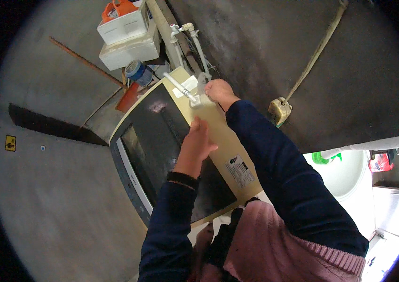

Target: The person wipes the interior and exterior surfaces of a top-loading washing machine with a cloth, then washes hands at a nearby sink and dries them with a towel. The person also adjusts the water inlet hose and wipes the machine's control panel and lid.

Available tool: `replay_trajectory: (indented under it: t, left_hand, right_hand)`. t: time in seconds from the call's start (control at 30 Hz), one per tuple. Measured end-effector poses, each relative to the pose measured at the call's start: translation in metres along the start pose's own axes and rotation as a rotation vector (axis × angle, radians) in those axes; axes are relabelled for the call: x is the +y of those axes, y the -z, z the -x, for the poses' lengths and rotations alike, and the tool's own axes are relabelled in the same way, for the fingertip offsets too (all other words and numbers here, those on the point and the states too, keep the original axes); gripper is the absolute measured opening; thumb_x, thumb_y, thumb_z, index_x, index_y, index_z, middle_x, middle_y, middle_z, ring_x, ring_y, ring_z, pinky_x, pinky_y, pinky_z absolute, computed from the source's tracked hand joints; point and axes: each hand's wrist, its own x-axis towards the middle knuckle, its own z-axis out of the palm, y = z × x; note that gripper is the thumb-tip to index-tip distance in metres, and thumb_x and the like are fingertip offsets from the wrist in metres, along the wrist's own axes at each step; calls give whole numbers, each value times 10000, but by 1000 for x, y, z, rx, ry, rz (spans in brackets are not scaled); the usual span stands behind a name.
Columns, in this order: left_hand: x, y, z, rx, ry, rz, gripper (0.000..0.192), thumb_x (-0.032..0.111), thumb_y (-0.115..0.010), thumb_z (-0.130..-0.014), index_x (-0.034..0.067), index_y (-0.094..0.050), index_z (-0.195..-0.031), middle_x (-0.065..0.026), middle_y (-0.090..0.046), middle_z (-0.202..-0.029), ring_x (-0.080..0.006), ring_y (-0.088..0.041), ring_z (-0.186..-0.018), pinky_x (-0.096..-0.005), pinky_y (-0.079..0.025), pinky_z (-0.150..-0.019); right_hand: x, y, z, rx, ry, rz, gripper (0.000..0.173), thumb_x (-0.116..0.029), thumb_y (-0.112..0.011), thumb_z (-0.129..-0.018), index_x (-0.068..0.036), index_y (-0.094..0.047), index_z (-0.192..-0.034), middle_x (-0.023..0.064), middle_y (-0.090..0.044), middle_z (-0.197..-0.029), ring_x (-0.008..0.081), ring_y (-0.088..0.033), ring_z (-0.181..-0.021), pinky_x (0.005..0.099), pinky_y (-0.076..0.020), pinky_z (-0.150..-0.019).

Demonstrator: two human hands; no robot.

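Observation:
Before me stands a cream top-loading washing machine (217,123) with a dark lid (159,141), which is down. My left hand (197,146) hovers over the lid's back edge, thumb apart from the fingers and nothing in it. At the machine's back corner, my right hand (218,91) has its fingers curled beside a whitish hose (202,81). What those fingers hold, if anything, is hidden. A white corrugated inlet hose (181,86) runs into a fitting (194,101) on the machine's top panel. Part of a dark cord shows below my right wrist.
White water pipes (199,49) with a tap rise behind the machine. Stacked foam boxes (129,49), a blue motor (138,73) and a long wooden handle (86,61) are beyond it. A socket box (279,111) is on the dark wall; a white basin (344,176) stands at right.

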Motion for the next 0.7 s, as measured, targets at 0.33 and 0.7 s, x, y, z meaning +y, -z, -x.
replay_trajectory:
  t: [0.33,0.7]
  left_hand:
    - [1,-2,4,76,3,87,869,182,-831,-697,-5,-365,-1406,-252,-302,-1515,-393,-374,-1365,-416,-431,-1046]
    - [-7,-6,-2,-7,16,23,919,323,-815,-706,35,-344,-1440,-271,-267,-1525,-423,-454,-1294,-427,-462,-1010]
  right_hand:
    - [-11,-12,-41,174,193,86,207,-170,-584,-836,-115,-747,-953,187,-659,-1008,379,-637,-935,450,-517,-831]
    - [-12,18,-8,-299,226,506,294,-171,-497,-893,-53,-710,-1057,202,-673,-1086,381,-651,-991,470,-524,-854]
